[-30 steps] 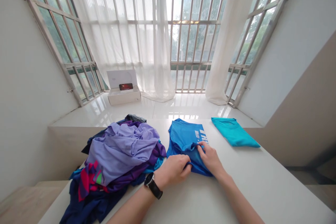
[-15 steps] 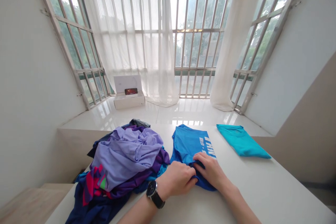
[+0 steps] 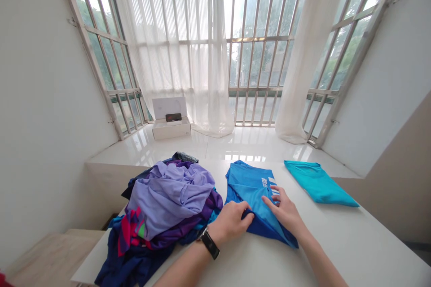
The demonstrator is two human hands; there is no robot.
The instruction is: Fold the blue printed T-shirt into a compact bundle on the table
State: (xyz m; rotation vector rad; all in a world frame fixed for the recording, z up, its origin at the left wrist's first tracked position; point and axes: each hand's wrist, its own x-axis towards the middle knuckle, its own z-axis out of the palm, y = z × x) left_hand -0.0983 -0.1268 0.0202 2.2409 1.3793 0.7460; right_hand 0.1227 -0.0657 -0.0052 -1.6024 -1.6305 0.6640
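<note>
A blue shirt with white printing lies partly folded on the white table. My left hand, with a dark-strapped watch at its wrist, pinches the shirt's near left edge between thumb and fingers. Over the printed right side, my right hand has its fingers apart, the tips at or just above the cloth. Part of the lettering is hidden by a fold and by that hand. To the right lies a folded teal shirt, apart from both hands.
A loose heap of clothes, lavender cloth on top, stands left of the blue shirt. Behind the white table runs a glossy window ledge with a white box and a phone on it. Sheer curtains hang before barred windows.
The shirt's near part has been folded further over, covering some lettering. My right hand has come off its grip and spread its fingers. The whole view has shifted slightly.
</note>
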